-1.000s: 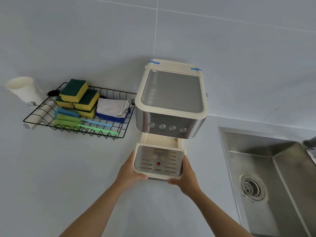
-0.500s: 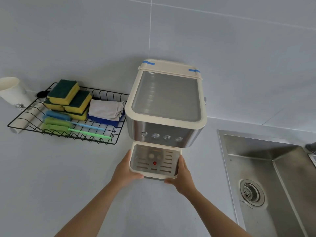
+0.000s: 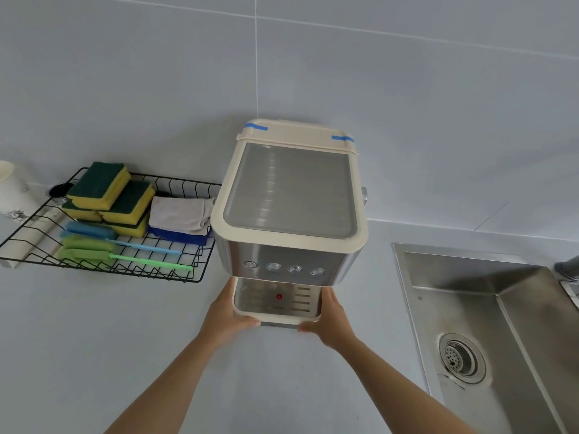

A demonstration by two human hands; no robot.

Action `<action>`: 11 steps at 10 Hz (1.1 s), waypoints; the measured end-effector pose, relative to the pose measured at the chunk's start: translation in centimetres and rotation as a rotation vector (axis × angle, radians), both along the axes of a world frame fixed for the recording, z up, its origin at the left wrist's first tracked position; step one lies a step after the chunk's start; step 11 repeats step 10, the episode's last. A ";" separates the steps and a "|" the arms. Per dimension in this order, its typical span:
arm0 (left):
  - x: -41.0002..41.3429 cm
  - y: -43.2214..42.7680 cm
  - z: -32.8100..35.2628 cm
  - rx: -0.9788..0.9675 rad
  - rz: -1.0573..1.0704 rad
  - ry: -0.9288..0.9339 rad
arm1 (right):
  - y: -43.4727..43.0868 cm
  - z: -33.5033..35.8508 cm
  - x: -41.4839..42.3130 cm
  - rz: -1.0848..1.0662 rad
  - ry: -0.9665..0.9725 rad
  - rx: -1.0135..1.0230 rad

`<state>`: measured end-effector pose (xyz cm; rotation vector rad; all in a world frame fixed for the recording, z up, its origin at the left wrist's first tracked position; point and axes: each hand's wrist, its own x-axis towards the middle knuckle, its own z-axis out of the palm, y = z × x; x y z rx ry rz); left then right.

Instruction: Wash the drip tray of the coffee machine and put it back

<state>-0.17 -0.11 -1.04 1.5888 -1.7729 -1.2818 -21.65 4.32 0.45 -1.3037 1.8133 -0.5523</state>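
Cream plastic with a slotted steel grille, the drip tray (image 3: 277, 303) sits in the base of the coffee machine (image 3: 289, 195), at six o'clock beneath its button panel, with only the front part showing. The left hand (image 3: 224, 317) grips the tray's nine o'clock side and the right hand (image 3: 333, 321) its three o'clock side, with the thumbs wrapped onto the front corners. Judged from this position, the tray is at or very near its seated place. Whether it is going home after washing or has not yet been drawn out cannot be settled from this view. No water or suds can be made out on the tray. The sink (image 3: 463, 270), at three to four o'clock of the machine, holds nothing, and the sponges (image 3: 100, 183) lie in the wire rack (image 3: 200, 278) at nine o'clock. No brand name or lettering can be read on the machine. Its four round buttons (image 3: 283, 267) carry no legible legend. A red dot (image 3: 279, 296) marks the grille, and strips of blue tape (image 3: 256, 126) sit on the lid at twelve o'clock. The paper cup (image 3: 12, 192) bears a dark print, too blurred to read.
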 end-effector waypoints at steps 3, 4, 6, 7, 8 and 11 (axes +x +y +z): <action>0.2 -1.2 -1.1 0.042 -0.010 -0.013 | -1.0 -0.2 0.1 0.009 0.056 0.056; 0.5 -1.3 -1.3 0.053 -0.017 0.002 | -1.0 0.2 0.2 0.015 0.058 0.085; 0.3 -1.3 -1.1 0.036 -0.039 -0.022 | -0.9 0.3 0.1 0.048 0.082 0.091; 0.0 -1.6 -1.0 0.030 -0.030 -0.049 | -0.9 0.3 0.0 0.078 0.118 0.091; -0.3 -1.7 -0.4 0.057 -0.041 -0.073 | -0.9 0.7 0.0 0.107 0.139 0.091; -0.1 -1.6 0.8 -0.122 -0.107 -0.135 | -0.5 2.7 -2.0 0.169 0.181 -0.006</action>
